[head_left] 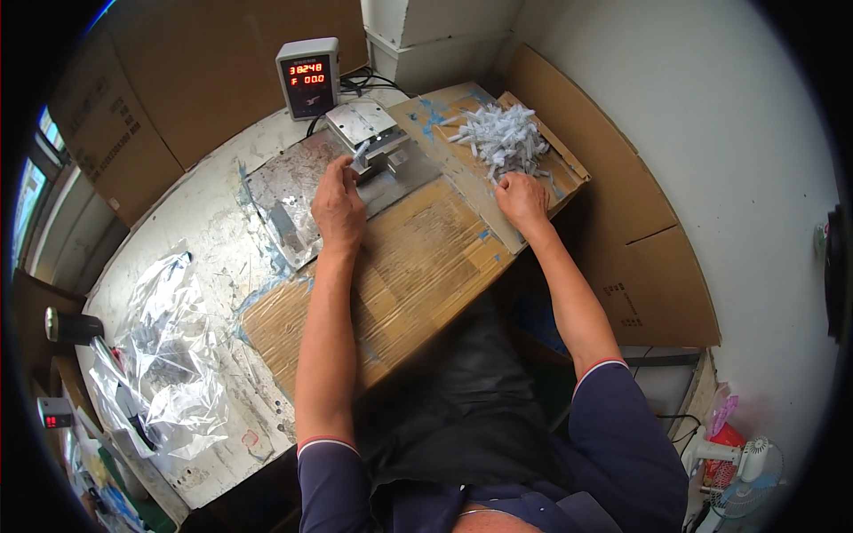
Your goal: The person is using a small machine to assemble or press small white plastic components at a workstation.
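Observation:
My left hand (338,206) is at the metal fixture (384,153) on the bench, fingers curled. At its fingertips shows a small pale plastic piece (360,153), close against the fixture. Over on the right, a heap of small translucent plastic pieces (505,138) lies on the cardboard. My right hand (522,201) rests at the near edge of that heap with thumb and fingers pinched together. A bit of pale plastic shows by its fingertips, but the grip itself is mostly hidden.
Worn cardboard (418,258) covers the near bench edge. Behind the fixture stands a box with a red digital display (308,80) and black cables. Crumpled clear plastic film (178,355) lies at left. Cardboard panels (240,71) wall the back; a small fan (751,475) is at lower right.

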The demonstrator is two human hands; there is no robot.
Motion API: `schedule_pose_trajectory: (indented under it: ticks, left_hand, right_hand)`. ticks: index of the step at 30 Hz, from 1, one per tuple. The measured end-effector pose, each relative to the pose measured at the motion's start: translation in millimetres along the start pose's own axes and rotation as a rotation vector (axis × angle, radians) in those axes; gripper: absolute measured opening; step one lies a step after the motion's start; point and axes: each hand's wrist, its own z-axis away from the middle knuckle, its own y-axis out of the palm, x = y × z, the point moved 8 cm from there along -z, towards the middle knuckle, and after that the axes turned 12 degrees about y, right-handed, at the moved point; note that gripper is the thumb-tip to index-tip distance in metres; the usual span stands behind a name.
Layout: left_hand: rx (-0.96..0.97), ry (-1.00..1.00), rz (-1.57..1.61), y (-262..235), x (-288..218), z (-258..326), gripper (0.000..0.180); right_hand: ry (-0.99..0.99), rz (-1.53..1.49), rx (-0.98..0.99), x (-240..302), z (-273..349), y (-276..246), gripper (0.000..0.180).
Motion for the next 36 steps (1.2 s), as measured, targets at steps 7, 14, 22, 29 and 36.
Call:
schedule_pose_trajectory:
  ticks: [7,14,22,29,36]
  left_hand:
    - [-0.068,-0.444,0.489,-2,54,13,0.015]
    - [-0.085,-0.786,1.277,8,69,18,0.011]
    - [-0.034,-0.812,1.266,9,70,23,0.017]
    - [-0.036,-0.787,1.222,9,68,21,0.028]
    - [-0.104,-0.791,1.210,6,73,16,0.025]
  right_hand:
    - [-0.019,-0.255,0.227,53,32,0,0.016]
    - [-0.363,-0.281,0.148,67,30,5,0.022]
    - [-0.324,-0.292,0.095,62,17,12,0.019]
    - [-0.358,-0.144,0.055,62,8,13,0.008]
    - [-0.239,-0.549,0.292,91,27,14,0.023]
